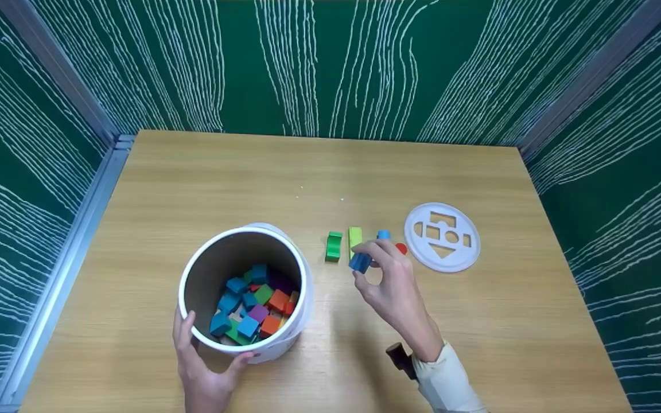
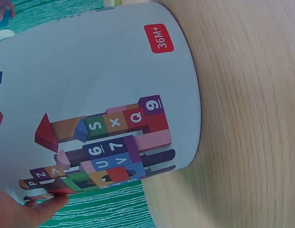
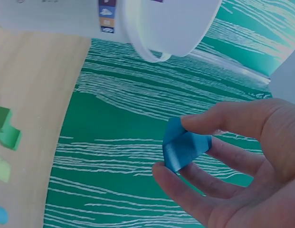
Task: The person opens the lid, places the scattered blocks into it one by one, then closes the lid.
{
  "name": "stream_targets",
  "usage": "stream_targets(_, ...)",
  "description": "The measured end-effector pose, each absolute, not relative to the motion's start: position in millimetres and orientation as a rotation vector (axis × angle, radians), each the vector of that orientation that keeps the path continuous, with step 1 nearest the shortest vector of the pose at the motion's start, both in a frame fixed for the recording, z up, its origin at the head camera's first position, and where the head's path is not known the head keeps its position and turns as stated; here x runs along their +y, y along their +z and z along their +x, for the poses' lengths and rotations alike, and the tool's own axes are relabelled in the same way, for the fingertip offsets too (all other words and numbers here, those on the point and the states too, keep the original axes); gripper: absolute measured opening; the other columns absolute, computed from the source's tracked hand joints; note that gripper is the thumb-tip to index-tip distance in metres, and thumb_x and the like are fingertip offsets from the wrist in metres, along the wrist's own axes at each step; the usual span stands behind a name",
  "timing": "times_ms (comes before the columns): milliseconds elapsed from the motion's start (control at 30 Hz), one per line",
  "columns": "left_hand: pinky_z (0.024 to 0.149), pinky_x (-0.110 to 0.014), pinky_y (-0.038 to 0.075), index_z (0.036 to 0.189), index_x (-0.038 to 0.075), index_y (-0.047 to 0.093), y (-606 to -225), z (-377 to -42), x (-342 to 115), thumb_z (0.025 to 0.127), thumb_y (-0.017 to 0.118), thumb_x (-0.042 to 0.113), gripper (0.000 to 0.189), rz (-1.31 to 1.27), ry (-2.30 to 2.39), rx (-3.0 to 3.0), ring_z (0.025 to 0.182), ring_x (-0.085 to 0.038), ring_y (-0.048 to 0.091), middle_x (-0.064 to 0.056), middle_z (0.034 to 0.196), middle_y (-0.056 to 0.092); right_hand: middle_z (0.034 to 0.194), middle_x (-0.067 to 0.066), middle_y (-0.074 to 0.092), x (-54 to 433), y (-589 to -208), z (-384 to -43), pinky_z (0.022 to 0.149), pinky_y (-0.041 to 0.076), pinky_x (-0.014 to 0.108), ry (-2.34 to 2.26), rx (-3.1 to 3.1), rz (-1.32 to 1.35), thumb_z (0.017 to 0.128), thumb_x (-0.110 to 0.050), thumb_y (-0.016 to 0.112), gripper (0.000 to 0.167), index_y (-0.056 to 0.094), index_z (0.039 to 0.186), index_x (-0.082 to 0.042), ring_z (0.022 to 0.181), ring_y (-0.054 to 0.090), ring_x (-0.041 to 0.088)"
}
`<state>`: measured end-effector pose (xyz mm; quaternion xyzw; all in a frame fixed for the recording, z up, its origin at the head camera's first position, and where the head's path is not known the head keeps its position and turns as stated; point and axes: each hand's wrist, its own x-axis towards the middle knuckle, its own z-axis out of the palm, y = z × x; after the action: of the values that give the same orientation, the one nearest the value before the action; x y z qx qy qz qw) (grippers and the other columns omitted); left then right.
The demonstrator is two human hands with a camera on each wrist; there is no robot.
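My left hand grips the near left side of a white bucket, a fingertip over the rim and the thumb against the outside. Inside lie many coloured wooden blocks, mostly blue, green, orange and purple. To the right of the bucket, my right hand pinches a blue block between thumb and fingertips, above the table; one of its faces looks hollowed in a curve. Close by on the table are a green arch block, a lime-green block, a light blue block and a red block.
A round white lid with shaped cut-outs lies right of the loose blocks. The wooden table is bordered by green walls with white lines. Printed block pictures cover the bucket's side.
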<state>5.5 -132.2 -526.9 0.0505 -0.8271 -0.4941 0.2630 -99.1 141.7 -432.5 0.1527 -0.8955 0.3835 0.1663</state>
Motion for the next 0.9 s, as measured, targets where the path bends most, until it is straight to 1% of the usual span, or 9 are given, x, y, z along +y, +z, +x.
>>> stream_targets(33,0.103,-0.058,0.031,0.146,0.009,0.023,-527,5,-132,0.068,0.086,0.017,0.101,0.128,-1.338,-2.232,0.136,-0.032,0.023,-0.010,0.155,0.016,0.097,0.002,0.062,141,-431,-99,0.072,0.056,0.029,1.088,-2.546,0.445,0.070,0.005,0.076,0.031,0.069,0.098,-0.008,0.085,0.059,0.016)
stream_targets(200,0.105,-0.059,0.030,0.146,0.010,0.023,-527,5,-133,0.069,0.086,0.022,0.100,0.140,-1.333,-2.251,0.137,-0.033,0.022,-0.009,0.155,0.016,0.099,0.001,0.062,140,-426,-98,0.073,0.055,0.028,1.074,-2.557,0.460,0.071,0.004,0.076,0.031,0.069,0.099,-0.009,0.085,0.058,0.016)
stream_targets(267,0.106,-0.057,0.029,0.146,0.011,0.023,-526,6,-133,0.068,0.086,0.022,0.101,0.159,-1.335,-2.263,0.138,-0.030,0.021,-0.007,0.156,0.016,0.099,0.001,0.061,139,-424,-97,0.073,0.055,0.027,1.067,-2.559,0.466,0.072,0.003,0.076,0.031,0.069,0.099,-0.009,0.085,0.057,0.016)
stream_targets(333,0.106,-0.057,0.029,0.146,0.011,0.023,-526,6,-133,0.068,0.086,0.022,0.101,0.164,-1.338,-2.259,0.138,-0.030,0.021,-0.006,0.156,0.015,0.100,0.002,0.061,138,-422,-97,0.074,0.055,0.027,1.064,-2.557,0.472,0.072,0.003,0.075,0.031,0.069,0.099,-0.009,0.085,0.058,0.016)
stream_targets(567,0.100,-0.064,0.032,0.146,0.011,0.023,-526,5,-132,0.069,0.085,0.021,0.099,0.141,-1.302,-2.256,0.136,-0.034,0.023,-0.011,0.155,0.017,0.104,0.002,0.061,133,-415,-95,0.077,0.056,0.027,1.057,-2.569,0.486,0.073,0.001,0.075,0.031,0.070,0.102,-0.010,0.089,0.058,0.017)
stream_targets(700,0.102,-0.062,0.031,0.146,0.012,0.023,-526,6,-132,0.068,0.086,0.020,0.100,0.160,-1.301,-2.261,0.137,-0.032,0.023,-0.010,0.155,0.017,0.105,0.002,0.061,129,-411,-94,0.078,0.055,0.027,1.046,-2.569,0.515,0.073,0.000,0.075,0.032,0.070,0.103,-0.011,0.089,0.059,0.017)
stream_targets(867,0.105,-0.058,0.030,0.146,0.012,0.023,-526,6,-132,0.068,0.086,0.021,0.100,0.163,-1.313,-2.256,0.137,-0.031,0.022,-0.009,0.155,0.017,0.103,0.000,0.060,124,-407,-94,0.077,0.055,0.026,1.024,-2.553,0.567,0.074,-0.001,0.075,0.032,0.069,0.103,-0.014,0.089,0.058,0.014)
stream_targets(900,0.104,-0.058,0.031,0.146,0.011,0.024,-526,6,-132,0.068,0.086,0.021,0.100,0.151,-1.309,-2.251,0.137,-0.033,0.023,-0.011,0.155,0.017,0.103,-0.001,0.060,123,-406,-94,0.077,0.055,0.025,1.024,-2.544,0.582,0.074,-0.001,0.076,0.032,0.069,0.102,-0.014,0.089,0.058,0.013)
